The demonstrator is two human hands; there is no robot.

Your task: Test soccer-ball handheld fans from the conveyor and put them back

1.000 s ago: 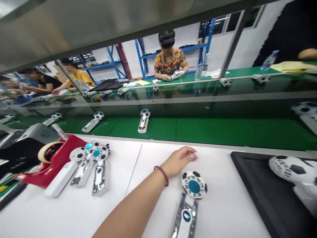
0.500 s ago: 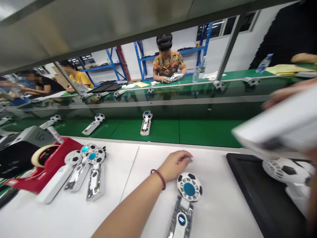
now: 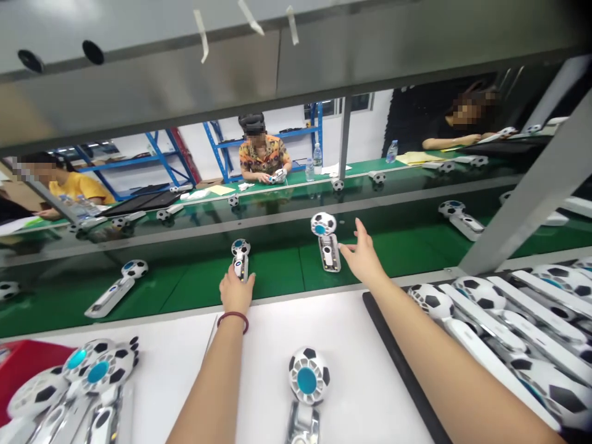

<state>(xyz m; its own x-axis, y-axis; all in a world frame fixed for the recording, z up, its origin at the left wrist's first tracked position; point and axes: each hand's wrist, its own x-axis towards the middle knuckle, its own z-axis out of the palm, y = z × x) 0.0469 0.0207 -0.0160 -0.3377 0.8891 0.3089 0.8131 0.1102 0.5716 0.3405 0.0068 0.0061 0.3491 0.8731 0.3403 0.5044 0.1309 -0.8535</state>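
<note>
My left hand (image 3: 237, 293) closes around the lower handle of a handheld fan (image 3: 240, 248) on the green belt. That fan has a soccer-ball head with a blue centre, and its handle end is hidden under my fingers. Beside another soccer-ball fan (image 3: 329, 251) lying on the belt, my right hand (image 3: 362, 254) is open, fingers spread, thumb close to the handle. Between my forearms a third fan (image 3: 309, 376) lies on the white table (image 3: 263, 351), its lower handle cut off by the frame.
Several fans (image 3: 98, 372) lie at the lower left by a red tape dispenser (image 3: 34, 364). A black tray (image 3: 402, 370) on the right holds rows of fans. A metal post (image 3: 531, 172) rises at right; an overhead panel (image 3: 231, 68) spans the top. Co-workers sit across.
My view has turned right. My left hand has gone from the table to the belt fan. My right hand, earlier blurred with a white object above the tray, is now over the belt with spread fingers.
</note>
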